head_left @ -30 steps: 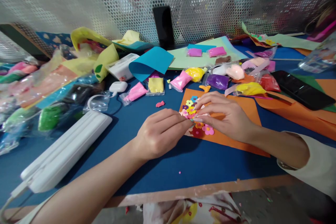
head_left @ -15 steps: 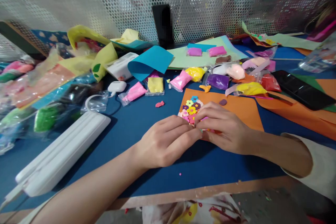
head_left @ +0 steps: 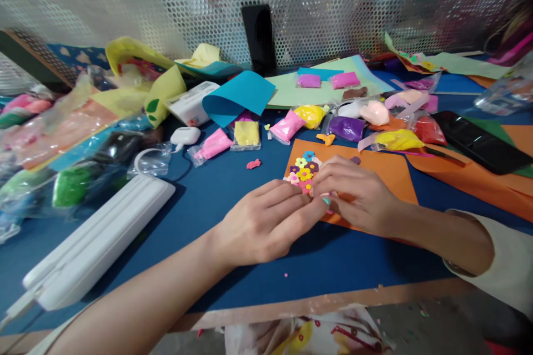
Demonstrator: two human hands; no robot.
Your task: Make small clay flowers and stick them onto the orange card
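Observation:
Small clay flowers [head_left: 305,173] in several colours cluster on an orange sheet [head_left: 385,169]. My left hand [head_left: 270,222] is at the near left edge of the sheet, its fingers closed. Close against it, my right hand [head_left: 358,194] has its fingertips pinched together over the lower part of the cluster. A small teal-green piece [head_left: 327,201] shows between the fingertips of both hands; which hand grips it is unclear. Part of the flower group is hidden under the fingers. Beyond the right fingers lies a purple clay bit [head_left: 355,160].
Bagged clay, including a purple pack [head_left: 346,128], lies behind the sheet. A black phone [head_left: 478,141] is at the right, another phone [head_left: 259,39] leans on the mesh [head_left: 200,5]. A long white device [head_left: 100,244] lies at the left, near a curled blue paper [head_left: 239,99].
My right hand has shifted slightly and its fingers are drawn closer together. The teal-green piece shows more clearly between the fingertips, and the left index finger reaches slightly further right.

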